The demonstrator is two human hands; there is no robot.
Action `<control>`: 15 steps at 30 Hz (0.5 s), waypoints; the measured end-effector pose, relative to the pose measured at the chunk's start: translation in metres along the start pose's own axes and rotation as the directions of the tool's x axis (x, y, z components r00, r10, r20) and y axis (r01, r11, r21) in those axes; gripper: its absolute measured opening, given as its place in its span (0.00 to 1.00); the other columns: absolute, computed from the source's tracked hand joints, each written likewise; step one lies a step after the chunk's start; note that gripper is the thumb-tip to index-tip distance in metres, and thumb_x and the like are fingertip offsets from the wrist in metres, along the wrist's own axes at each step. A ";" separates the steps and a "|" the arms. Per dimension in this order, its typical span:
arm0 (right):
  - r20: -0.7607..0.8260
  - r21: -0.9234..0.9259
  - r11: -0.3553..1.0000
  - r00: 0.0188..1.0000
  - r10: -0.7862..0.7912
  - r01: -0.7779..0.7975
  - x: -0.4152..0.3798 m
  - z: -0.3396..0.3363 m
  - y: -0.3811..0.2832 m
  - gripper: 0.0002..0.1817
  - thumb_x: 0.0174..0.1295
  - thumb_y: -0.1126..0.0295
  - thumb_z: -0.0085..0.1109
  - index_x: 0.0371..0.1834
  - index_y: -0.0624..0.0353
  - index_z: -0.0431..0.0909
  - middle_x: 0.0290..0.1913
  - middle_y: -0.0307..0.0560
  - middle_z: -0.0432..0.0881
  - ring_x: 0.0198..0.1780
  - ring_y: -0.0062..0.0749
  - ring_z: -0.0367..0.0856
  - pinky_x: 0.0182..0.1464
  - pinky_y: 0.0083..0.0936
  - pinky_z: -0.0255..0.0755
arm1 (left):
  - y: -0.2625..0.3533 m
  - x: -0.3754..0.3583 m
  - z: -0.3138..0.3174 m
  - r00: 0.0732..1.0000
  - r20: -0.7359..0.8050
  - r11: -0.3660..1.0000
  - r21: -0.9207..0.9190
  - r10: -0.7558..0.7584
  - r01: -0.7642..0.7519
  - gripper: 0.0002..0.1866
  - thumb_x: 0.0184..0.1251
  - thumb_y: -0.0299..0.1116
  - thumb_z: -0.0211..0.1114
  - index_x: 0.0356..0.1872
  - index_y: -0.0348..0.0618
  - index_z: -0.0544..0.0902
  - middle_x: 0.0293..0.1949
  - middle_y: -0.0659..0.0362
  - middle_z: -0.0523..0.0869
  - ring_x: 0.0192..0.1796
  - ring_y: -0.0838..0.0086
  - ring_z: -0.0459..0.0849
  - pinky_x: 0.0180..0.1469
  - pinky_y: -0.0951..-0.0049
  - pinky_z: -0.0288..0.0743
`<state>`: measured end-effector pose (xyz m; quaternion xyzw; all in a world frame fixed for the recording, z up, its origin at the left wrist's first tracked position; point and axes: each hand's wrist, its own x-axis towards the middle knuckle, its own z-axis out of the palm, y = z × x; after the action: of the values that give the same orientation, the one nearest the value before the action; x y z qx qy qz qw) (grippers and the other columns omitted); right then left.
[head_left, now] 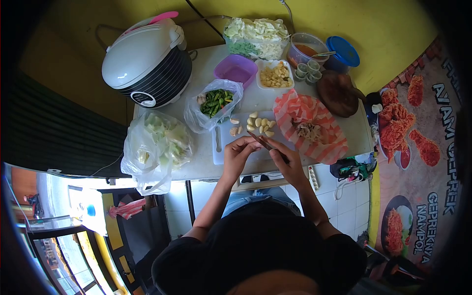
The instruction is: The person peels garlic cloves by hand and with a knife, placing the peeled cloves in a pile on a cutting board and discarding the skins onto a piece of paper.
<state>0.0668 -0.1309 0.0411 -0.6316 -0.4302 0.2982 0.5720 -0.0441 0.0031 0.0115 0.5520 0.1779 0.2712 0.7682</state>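
My right hand [287, 158] is closed round the dark handle of a small knife [263, 141], whose blade points up and left over the board. Close against the blade, my left hand [239, 153] pinches a garlic clove, mostly hidden by the fingers. Both hands are above the near edge of a white cutting board [218, 153]. Peeled garlic cloves [264, 123] lie on the board just beyond the knife, with a few unpeeled cloves [235, 131] to their left. Papery garlic skins [309, 132] sit in a basket lined with red-and-white striped paper [336, 143], right of the board.
Left are a bag of cut greens [160, 140], a bag of green chillies [216, 102] and a rice cooker [145, 64]. Behind stand a purple container [236, 69], a garlic tray [275, 75], a cabbage tub [256, 37], a sauce tub [307, 48] and a brown stone mortar [338, 93].
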 end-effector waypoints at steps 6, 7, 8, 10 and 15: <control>-0.038 0.004 0.999 0.998 0.042 -0.041 0.005 0.006 0.002 0.18 0.68 0.67 0.46 0.59 0.62 0.69 0.52 0.48 0.79 0.50 0.26 0.78 0.51 0.19 0.68 | 0.013 0.003 0.003 0.995 -0.031 0.987 0.132 0.097 -0.092 0.08 0.63 0.23 0.59 0.41 0.31 0.81 0.38 0.57 0.84 0.41 0.78 0.82 0.46 0.78 0.75; -0.051 -0.007 0.999 0.998 0.040 -0.040 0.006 0.007 0.002 0.18 0.68 0.67 0.46 0.59 0.62 0.69 0.51 0.48 0.79 0.50 0.26 0.78 0.51 0.19 0.68 | 0.016 0.004 0.003 0.992 -0.035 0.969 0.222 0.122 -0.111 0.08 0.63 0.24 0.60 0.41 0.31 0.81 0.37 0.57 0.85 0.41 0.78 0.82 0.45 0.79 0.75; -0.064 -0.019 0.999 0.997 0.038 -0.040 0.008 0.008 0.003 0.18 0.68 0.67 0.45 0.59 0.62 0.69 0.51 0.48 0.79 0.49 0.26 0.78 0.50 0.19 0.68 | 0.018 0.006 0.003 0.988 -0.037 0.942 0.311 0.147 -0.128 0.08 0.63 0.24 0.60 0.41 0.32 0.81 0.37 0.56 0.85 0.40 0.78 0.83 0.44 0.79 0.75; -0.097 -0.057 0.998 0.995 -0.001 -0.005 0.012 0.011 0.005 0.18 0.69 0.67 0.45 0.59 0.62 0.69 0.48 0.49 0.80 0.47 0.26 0.79 0.49 0.19 0.69 | 0.025 0.008 0.003 0.981 -0.041 0.889 0.431 0.188 -0.152 0.09 0.62 0.25 0.61 0.41 0.33 0.82 0.36 0.55 0.86 0.39 0.77 0.84 0.42 0.79 0.76; -0.194 0.037 0.998 0.980 -0.046 0.054 0.021 0.028 0.018 0.19 0.69 0.67 0.44 0.60 0.63 0.69 0.29 0.37 0.71 0.28 0.15 0.66 0.32 0.13 0.60 | 0.029 0.014 0.000 0.975 -0.057 0.865 0.475 0.216 -0.164 0.10 0.61 0.26 0.63 0.42 0.34 0.82 0.35 0.53 0.86 0.38 0.74 0.85 0.40 0.79 0.77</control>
<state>0.0552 -0.0990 0.0210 -0.6344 -0.3820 0.2302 0.6314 -0.0389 0.0187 0.0391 0.7198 0.2238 0.3244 0.5714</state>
